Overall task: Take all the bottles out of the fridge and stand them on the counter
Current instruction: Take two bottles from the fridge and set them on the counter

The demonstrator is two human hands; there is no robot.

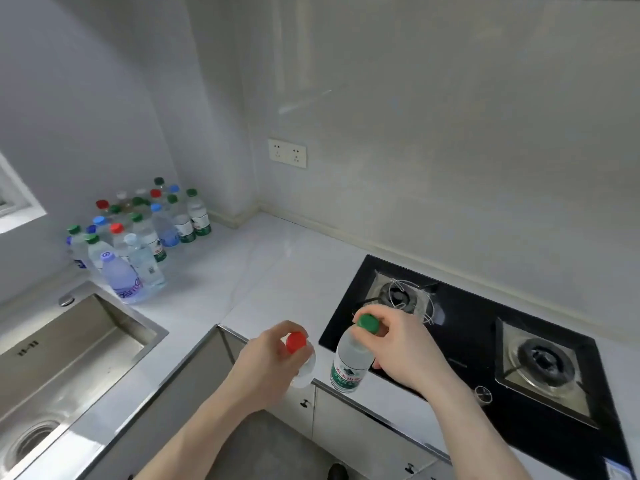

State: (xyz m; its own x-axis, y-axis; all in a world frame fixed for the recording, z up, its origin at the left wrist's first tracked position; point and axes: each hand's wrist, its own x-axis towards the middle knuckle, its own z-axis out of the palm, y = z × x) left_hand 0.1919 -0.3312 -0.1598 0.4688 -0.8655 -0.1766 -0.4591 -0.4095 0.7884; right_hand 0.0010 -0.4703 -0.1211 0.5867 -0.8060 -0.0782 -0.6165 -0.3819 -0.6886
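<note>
While both forearms reach in from the bottom of the frame, each hand carries one bottle by its neck near the lower centre. The left hand [268,355] has its fingers curled around the neck of a clear plastic bottle with a red screw cap [300,358], which is seen almost from above, so its body is mostly hidden beneath the cap and the hand. The right hand [398,344] pinches the neck of a clear plastic bottle with a green cap and a green-and-white label [351,362], fingers bunched just under the cap; this bottle hangs tilted in front of the near edge of the white stone counter [277,268], beside the left edge of the black glass two-burner gas hob [485,323]. Whether either bottle touches the counter cannot be told.

At the upper left of the frame, in the corner of the counter against the wall, a tight cluster of upright clear plastic bottles with green, red, blue and white caps [138,233] stands together. A stainless-steel sink [69,348] fills the lower left. A white double wall socket [287,153] sits on the wall above the counter, left of centre.
</note>
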